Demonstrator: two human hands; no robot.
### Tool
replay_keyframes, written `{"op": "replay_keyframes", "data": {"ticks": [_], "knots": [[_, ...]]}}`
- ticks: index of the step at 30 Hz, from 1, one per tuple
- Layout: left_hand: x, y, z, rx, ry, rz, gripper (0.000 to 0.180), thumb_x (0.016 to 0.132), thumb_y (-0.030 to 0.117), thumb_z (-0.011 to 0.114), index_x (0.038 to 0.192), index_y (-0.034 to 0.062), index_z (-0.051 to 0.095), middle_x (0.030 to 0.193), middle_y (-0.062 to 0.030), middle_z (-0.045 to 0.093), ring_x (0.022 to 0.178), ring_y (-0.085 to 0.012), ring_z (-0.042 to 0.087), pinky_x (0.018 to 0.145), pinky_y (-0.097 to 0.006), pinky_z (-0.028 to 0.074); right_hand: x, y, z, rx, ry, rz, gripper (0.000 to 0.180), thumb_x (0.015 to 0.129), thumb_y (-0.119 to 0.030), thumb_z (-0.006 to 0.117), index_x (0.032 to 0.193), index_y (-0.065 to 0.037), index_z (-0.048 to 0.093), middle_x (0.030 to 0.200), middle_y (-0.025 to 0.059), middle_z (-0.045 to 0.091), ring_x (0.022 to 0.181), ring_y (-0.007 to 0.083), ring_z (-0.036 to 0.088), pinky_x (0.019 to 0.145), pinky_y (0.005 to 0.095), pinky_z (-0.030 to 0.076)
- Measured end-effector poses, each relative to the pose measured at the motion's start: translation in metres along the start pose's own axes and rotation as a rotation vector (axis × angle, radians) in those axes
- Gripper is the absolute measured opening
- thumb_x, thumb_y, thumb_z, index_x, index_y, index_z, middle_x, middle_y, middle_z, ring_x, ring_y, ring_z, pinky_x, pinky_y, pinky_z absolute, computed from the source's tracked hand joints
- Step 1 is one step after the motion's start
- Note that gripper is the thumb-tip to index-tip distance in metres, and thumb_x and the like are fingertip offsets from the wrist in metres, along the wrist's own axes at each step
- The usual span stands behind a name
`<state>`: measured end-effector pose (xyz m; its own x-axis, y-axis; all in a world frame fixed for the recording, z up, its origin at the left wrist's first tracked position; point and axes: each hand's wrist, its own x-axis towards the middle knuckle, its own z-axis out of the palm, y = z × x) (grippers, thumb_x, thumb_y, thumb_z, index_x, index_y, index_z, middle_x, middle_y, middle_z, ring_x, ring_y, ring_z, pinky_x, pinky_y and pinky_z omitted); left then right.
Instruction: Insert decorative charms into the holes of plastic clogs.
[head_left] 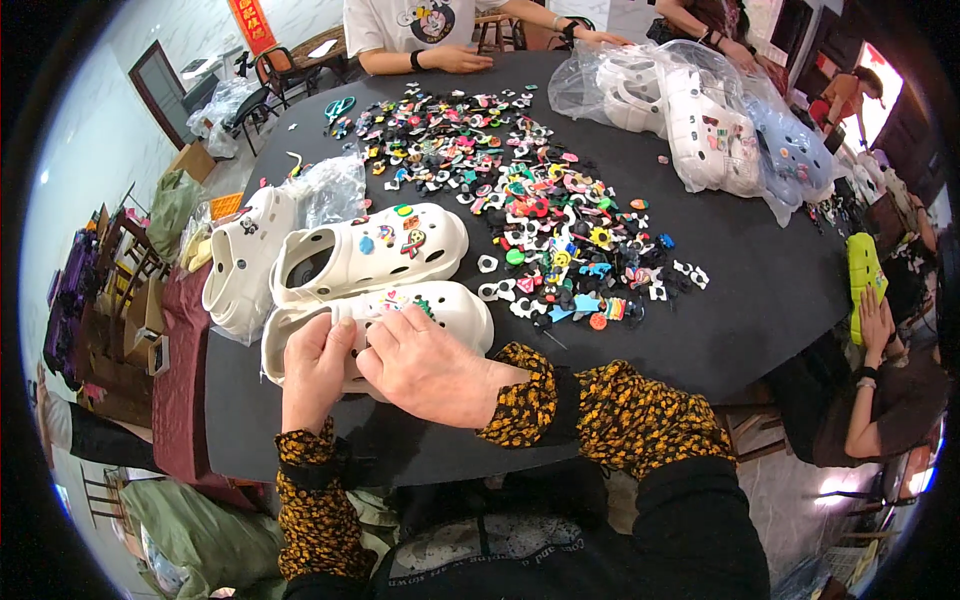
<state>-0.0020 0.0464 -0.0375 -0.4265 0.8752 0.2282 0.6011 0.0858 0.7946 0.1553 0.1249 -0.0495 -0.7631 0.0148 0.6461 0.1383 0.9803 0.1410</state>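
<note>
A white clog [455, 315] lies nearest me on the black table, with colourful shoe charms on its upper. My left hand [312, 372] is closed over its heel end, thumb and fingers pressed together. Just beside it my right hand [430, 368] is closed in a pinch over the same clog, knuckles up. What the fingertips of either hand hold is hidden. Behind sits a second white clog [440, 240] with several charms, among them a ribbon shape and a blue one. A third white clog [240, 275] stands to the left, partly on clear plastic.
A wide pile of mixed shoe charms [540, 200] covers the middle of the table [740, 300]. Bagged white clogs [700, 130] and a bagged blue clog [795, 150] lie far right. Green-handled scissors [340, 108] are at the back. Other people sit around; one holds a lime clog [862, 285].
</note>
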Motion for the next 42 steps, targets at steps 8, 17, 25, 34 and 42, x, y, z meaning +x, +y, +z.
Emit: {"op": "replay_keyframes", "data": {"ticks": [8, 17, 25, 34, 42], "knots": [[0.000, -0.004, -0.002, 0.012, -0.003, 0.019, 0.029, 0.090, 0.020, 0.054, 0.072, -0.0027, 0.053, 0.057, -0.0067, 0.047, 0.057, -0.0122, 0.040, 0.053, -0.031, 0.037, 0.000, -0.001, -0.001, 0.007, 0.003, 0.006, 0.013, 0.075, -0.016, 0.054, 0.080, -0.005, 0.051, 0.080, 0.0074, 0.051, 0.079, 0.0208, 0.051, 0.071, 0.0331, 0.039], [0.000, -0.003, -0.001, 0.011, -0.008, 0.016, 0.028, 0.089, 0.019, 0.055, 0.071, -0.0027, 0.052, 0.057, -0.0072, 0.047, 0.056, -0.0123, 0.039, 0.052, -0.031, 0.037, 0.001, 0.001, 0.002, 0.052, 0.021, 0.028, 0.012, 0.075, -0.015, 0.054, 0.080, -0.005, 0.051, 0.081, 0.0075, 0.052, 0.081, 0.0209, 0.051, 0.073, 0.0340, 0.040], [0.000, -0.005, 0.000, 0.021, 0.018, 0.033, 0.030, 0.090, 0.019, 0.055, 0.070, -0.0026, 0.050, 0.056, -0.0072, 0.045, 0.056, -0.0118, 0.037, 0.051, -0.031, 0.036, 0.001, 0.000, 0.000, 0.044, 0.006, 0.015, 0.012, 0.075, -0.016, 0.054, 0.078, -0.005, 0.051, 0.080, 0.0082, 0.051, 0.080, 0.0213, 0.051, 0.074, 0.0342, 0.040], [0.000, 0.005, -0.002, -0.013, -0.030, -0.031, 0.029, 0.091, 0.019, 0.054, 0.073, -0.0031, 0.053, 0.058, -0.0029, 0.048, 0.059, -0.0086, 0.040, 0.053, -0.029, 0.037, -0.006, -0.016, -0.006, 0.062, -0.015, -0.034, 0.011, 0.074, -0.017, 0.055, 0.077, -0.007, 0.051, 0.079, 0.0053, 0.052, 0.080, 0.0202, 0.052, 0.072, 0.0318, 0.040], [-0.001, 0.008, -0.003, -0.047, -0.053, -0.053, 0.026, 0.091, 0.020, 0.054, 0.084, -0.0043, 0.059, 0.064, -0.0002, 0.054, 0.062, -0.0066, 0.044, 0.056, -0.026, 0.039, -0.004, -0.001, -0.004, 0.172, -0.026, 0.010, 0.013, 0.073, -0.015, 0.056, 0.082, -0.006, 0.053, 0.083, 0.0076, 0.054, 0.085, 0.0219, 0.054, 0.076, 0.0332, 0.042]]}}
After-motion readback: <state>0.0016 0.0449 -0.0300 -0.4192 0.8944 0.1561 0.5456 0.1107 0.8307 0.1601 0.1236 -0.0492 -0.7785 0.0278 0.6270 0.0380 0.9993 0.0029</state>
